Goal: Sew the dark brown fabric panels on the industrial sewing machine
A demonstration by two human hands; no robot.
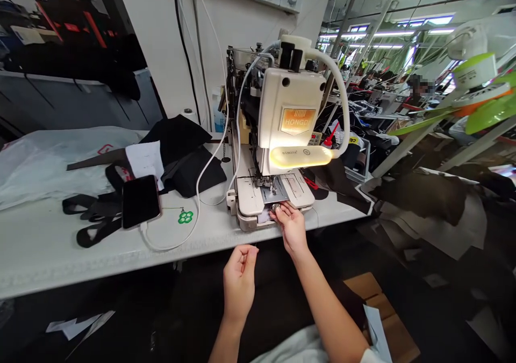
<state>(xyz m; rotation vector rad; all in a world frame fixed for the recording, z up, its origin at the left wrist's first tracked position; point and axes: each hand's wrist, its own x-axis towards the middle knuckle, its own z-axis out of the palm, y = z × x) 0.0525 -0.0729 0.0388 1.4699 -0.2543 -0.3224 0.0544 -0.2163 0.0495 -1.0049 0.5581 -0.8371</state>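
A cream sewing machine [288, 110] stands on the white table [100, 261], its lamp [300, 157] lit. My right hand [291, 226] reaches to the front of the machine's bed [252, 204], its fingers closed around a small metal part [274, 207] just below the metal plate [276, 192]. In front of the table edge, my left hand [241, 277] is raised with thumb and fingers pinched together. Whatever the left fingertips may hold is too small to make out.
Left of the machine lie a phone [141, 202] with a white cable [189, 237], black fabric [197, 169], dark straps [94, 234] and a green flower-shaped piece [185, 216]. A green-and-white fan [475, 73] is at the right. Dark fabric [346, 183] lies beside the machine.
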